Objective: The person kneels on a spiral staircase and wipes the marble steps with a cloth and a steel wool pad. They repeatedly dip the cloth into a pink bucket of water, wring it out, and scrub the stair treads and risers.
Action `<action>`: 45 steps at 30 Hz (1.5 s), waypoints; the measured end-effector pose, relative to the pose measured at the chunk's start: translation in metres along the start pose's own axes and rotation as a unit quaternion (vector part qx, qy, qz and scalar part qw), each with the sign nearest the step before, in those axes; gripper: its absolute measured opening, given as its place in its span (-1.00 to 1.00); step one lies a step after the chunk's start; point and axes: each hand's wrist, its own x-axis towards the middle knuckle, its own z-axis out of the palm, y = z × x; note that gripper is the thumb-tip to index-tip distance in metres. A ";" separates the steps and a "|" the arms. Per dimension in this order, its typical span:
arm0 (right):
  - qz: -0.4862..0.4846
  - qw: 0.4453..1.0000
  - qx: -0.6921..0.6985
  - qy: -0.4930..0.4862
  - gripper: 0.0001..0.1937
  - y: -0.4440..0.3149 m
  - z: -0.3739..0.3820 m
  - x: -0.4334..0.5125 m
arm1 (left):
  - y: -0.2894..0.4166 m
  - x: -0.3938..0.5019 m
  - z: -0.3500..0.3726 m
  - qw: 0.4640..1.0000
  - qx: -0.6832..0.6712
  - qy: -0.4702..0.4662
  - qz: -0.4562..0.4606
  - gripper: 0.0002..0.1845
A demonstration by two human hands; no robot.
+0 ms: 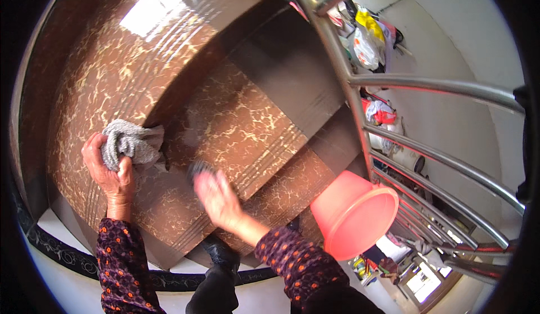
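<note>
My left hand [110,168] grips a bunched grey cloth [130,143] at the edge of an upper stair step [114,69]. Lower down, my right hand [217,194] is blurred over the brown, gold-veined tread [249,132]. Its fingers are around a small dark object [200,168], too smeared to tell whether it is a brush or a pad. To the right of that hand a pink plastic bucket [358,213] stands by the railing, its inside facing me. Both sleeves are dark with orange flowers.
A stainless steel railing [350,78] runs along the right side of the stairs. Grooved step edges descend towards my foot in a black shoe [219,253]. A black patterned skirting [181,281] borders the white wall. Plastic bags [369,44] lie beyond the rails.
</note>
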 end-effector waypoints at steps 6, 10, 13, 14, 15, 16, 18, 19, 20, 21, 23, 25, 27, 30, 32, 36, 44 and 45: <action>-0.056 0.967 0.227 0.098 -0.37 -0.064 -0.074 -0.006 | -0.015 -0.005 0.003 1.000 -0.024 -0.002 0.005 -0.39; -0.266 0.661 -0.651 0.260 -0.41 -0.147 -0.070 0.038 | -0.017 -0.005 0.003 1.000 -0.027 0.002 0.000 -0.40; -0.234 0.393 -0.859 0.229 -0.41 -0.103 -0.031 0.001 | -0.014 -0.003 0.003 1.000 -0.021 0.001 0.003 -0.40; -0.284 0.419 -0.846 0.165 -0.38 -0.072 -0.017 -0.024 | -0.013 -0.002 0.003 1.000 -0.022 0.000 0.004 -0.40; -0.267 0.440 -0.853 0.084 -0.39 -0.039 -0.005 -0.052 | -0.013 -0.002 0.002 1.000 -0.024 -0.004 0.004 -0.39; -0.309 0.450 -0.838 0.024 -0.39 -0.017 -0.002 -0.070 | -0.013 -0.002 0.002 1.000 -0.013 -0.005 -0.006 -0.41; -0.323 0.542 -0.775 -0.023 -0.39 -0.005 -0.013 -0.084 | -0.016 -0.002 0.002 1.000 -0.019 -0.001 0.001 -0.44; -0.340 0.527 -0.778 -0.025 -0.39 -0.009 -0.023 -0.082 | -0.018 -0.003 0.002 1.000 -0.026 0.002 0.005 -0.45; -0.312 0.490 -0.814 -0.014 -0.40 -0.027 -0.039 -0.070 | -0.021 -0.004 0.003 0.999 -0.039 -0.008 -0.014 -0.45; -0.307 0.476 -0.823 0.037 -0.40 -0.051 -0.056 -0.053 | -0.024 -0.005 0.003 0.999 -0.044 -0.002 -0.002 -0.43; -0.303 0.478 -0.808 0.162 -0.41 -0.099 -0.084 -0.023 | -0.032 -0.008 0.007 0.996 -0.090 0.009 -0.014 -0.40; -0.312 0.510 -0.779 0.188 -0.46 -0.121 -0.100 -0.017 | -0.040 -0.010 0.008 0.996 -0.091 0.002 -0.024 -0.37; -0.318 0.559 -0.732 0.227 -0.53 -0.112 -0.112 -0.034 | -0.049 -0.012 0.009 0.995 -0.096 0.004 -0.012 -0.34; -0.313 0.590 -0.635 0.387 -0.64 -0.057 -0.136 -0.082 | -0.063 -0.012 0.010 0.991 -0.132 0.002 -0.013 -0.22; -0.220 0.580 -0.688 0.377 -0.67 -0.003 -0.151 -0.106 | -0.072 -0.010 0.008 0.991 -0.134 -0.019 -0.016 -0.13; -0.158 0.594 -0.725 0.311 -0.51 0.062 -0.179 -0.104 | -0.087 -0.001 0.002 0.986 -0.161 -0.035 -0.017 -0.15; -0.206 0.391 -0.687 0.576 -0.51 -0.168 -0.303 0.026 | -0.077 0.017 -0.007 0.981 -0.163 -0.102 0.022 -0.12; -0.169 0.397 -0.711 0.556 -0.50 -0.169 -0.293 0.032 | -0.073 0.016 -0.007 0.979 -0.176 -0.098 0.013 -0.13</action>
